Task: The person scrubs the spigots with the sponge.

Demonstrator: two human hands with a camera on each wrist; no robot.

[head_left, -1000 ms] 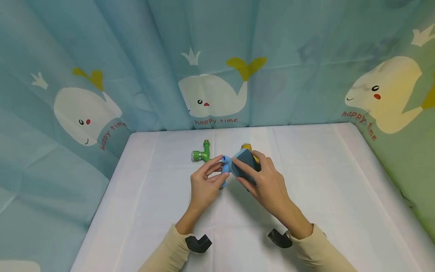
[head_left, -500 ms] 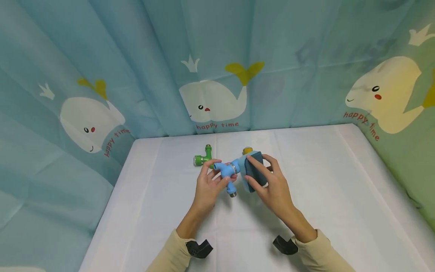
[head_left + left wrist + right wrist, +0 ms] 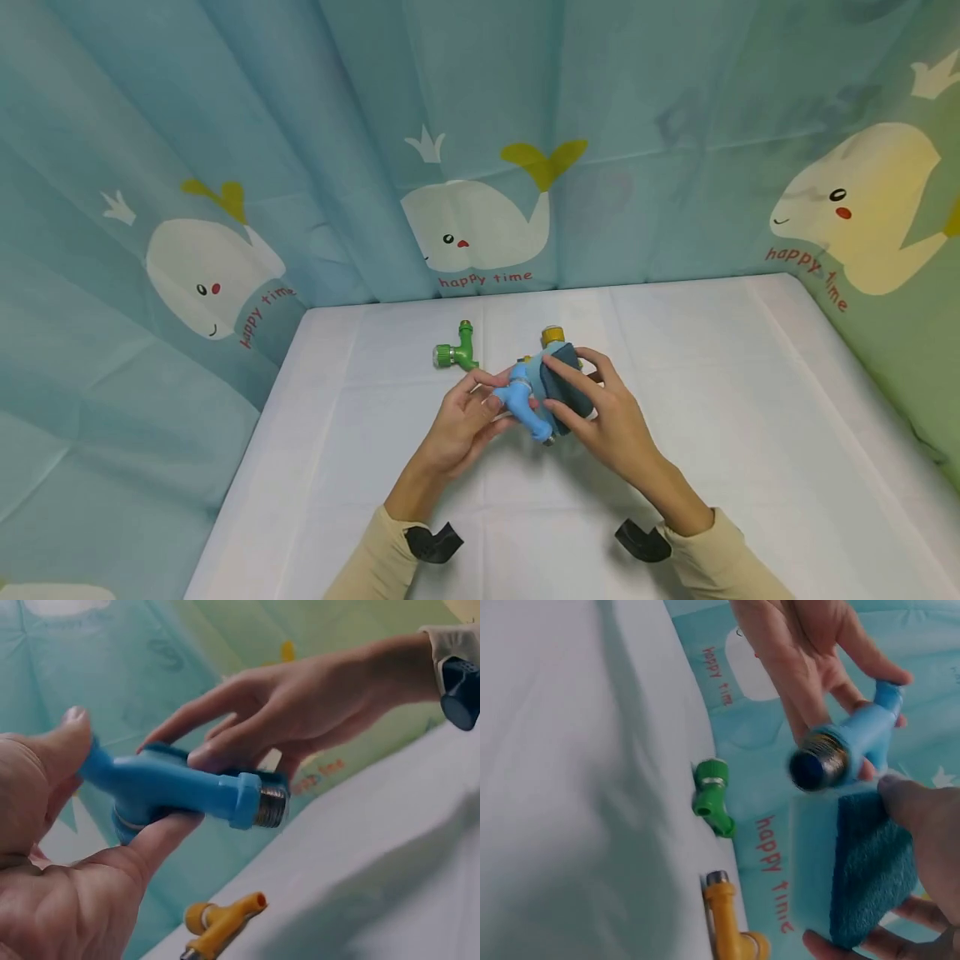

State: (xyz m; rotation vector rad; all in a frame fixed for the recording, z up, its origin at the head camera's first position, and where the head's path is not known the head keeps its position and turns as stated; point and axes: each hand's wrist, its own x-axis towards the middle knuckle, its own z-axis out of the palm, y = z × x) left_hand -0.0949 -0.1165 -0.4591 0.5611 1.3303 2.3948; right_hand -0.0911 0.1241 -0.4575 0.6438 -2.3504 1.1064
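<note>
A light-blue plastic tap (image 3: 519, 402) with a threaded metal end is in my left hand (image 3: 457, 425), off the table. Thumb and fingers pinch it by its narrow outlet end. In the left wrist view the tap's (image 3: 180, 787) threaded end points right. Close beside it, my right hand (image 3: 621, 427) grips a sponge (image 3: 566, 390), pale blue on one face and dark teal on the other. The pale face is turned toward the tap; whether they touch I cannot tell. In the right wrist view, thumb and fingers hold the sponge (image 3: 874, 870) by its edges.
On the white-covered table (image 3: 712, 400), a green tap (image 3: 467, 346) lies behind the left hand. Behind the sponge a yellow tap (image 3: 552, 335) lies partly hidden. A whale-print curtain (image 3: 322, 183) hangs along the table's back and sides.
The left hand has turned the blue tap, so its threaded end now points toward the lower right. Both hands have shifted slightly right in the head view, still holding tap and sponge.
</note>
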